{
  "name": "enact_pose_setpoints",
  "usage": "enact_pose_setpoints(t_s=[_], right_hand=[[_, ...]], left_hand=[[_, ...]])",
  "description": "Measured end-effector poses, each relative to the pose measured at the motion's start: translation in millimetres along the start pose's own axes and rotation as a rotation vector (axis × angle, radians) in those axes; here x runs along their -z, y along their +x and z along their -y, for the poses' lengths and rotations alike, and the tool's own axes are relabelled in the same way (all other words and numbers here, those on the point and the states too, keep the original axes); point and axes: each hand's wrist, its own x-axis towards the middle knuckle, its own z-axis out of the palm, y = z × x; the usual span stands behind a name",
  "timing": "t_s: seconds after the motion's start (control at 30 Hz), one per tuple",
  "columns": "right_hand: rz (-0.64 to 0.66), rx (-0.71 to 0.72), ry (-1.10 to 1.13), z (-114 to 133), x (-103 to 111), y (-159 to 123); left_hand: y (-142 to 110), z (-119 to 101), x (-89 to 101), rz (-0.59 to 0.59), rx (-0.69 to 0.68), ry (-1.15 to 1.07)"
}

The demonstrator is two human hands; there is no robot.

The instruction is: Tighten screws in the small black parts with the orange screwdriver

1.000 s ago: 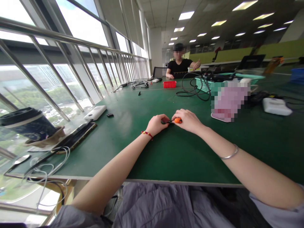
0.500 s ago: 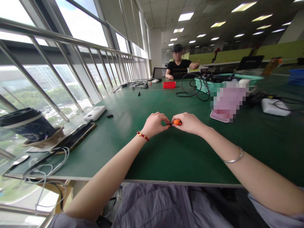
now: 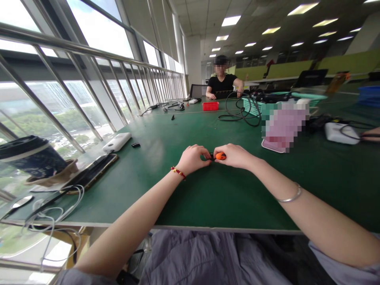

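Note:
Above the green table (image 3: 184,206), my two hands nearly meet at the fingertips. My left hand (image 3: 192,159), with a red beaded bracelet, is closed with thumb and fingers on a small black piece (image 3: 211,156). My right hand (image 3: 236,156) is closed round an orange-and-black tool handle (image 3: 220,156), whose rounded orange end points towards me. The black piece lies between the fingertips of both hands. The rest of the tool is hidden by my fingers, and whether it touches the black piece I cannot tell.
At left are a cup (image 3: 32,156), a phone (image 3: 93,172), white cables (image 3: 61,213), a white box (image 3: 117,141) and a small black part (image 3: 135,145). Ahead stand a red tray (image 3: 210,106) and a teal basket (image 3: 252,107). A co-worker (image 3: 221,83) sits opposite; another person's hand (image 3: 371,134) shows at right.
More of the black piece shows between my hands, which are slightly lower. The co-worker's raised hand has come down near the cables. Another person's hand has entered at the right edge.

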Motion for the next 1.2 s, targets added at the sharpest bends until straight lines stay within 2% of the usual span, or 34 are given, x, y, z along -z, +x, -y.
enact_pose_setpoints(t_s=[0.17, 0.4, 0.63, 0.73, 0.9, 1.2], right_hand=[[0.019, 0.0, -0.023, 0, -5, 1], [-0.002, -0.014, -0.038, 0, -6, 2], [-0.146, -0.199, -0.079, -13, -6, 5], [-0.162, -0.245, -0.088, -19, -9, 6], [-0.143, -0.243, -0.088, -19, -12, 8], [-0.11, -0.211, -0.067, -18, -12, 8]], left_hand=[[-1, -1, -4.0, 0.03, 0.026, -0.021], [0, -1, -5.9, 0.005, 0.004, -0.013], [7, 15, -8.1, -0.196, 0.107, -0.103], [10, 19, -12.4, -0.181, 0.144, -0.161], [14, 17, -16.7, -0.136, 0.14, -0.183], [13, 23, -16.8, -0.169, 0.131, -0.181]])
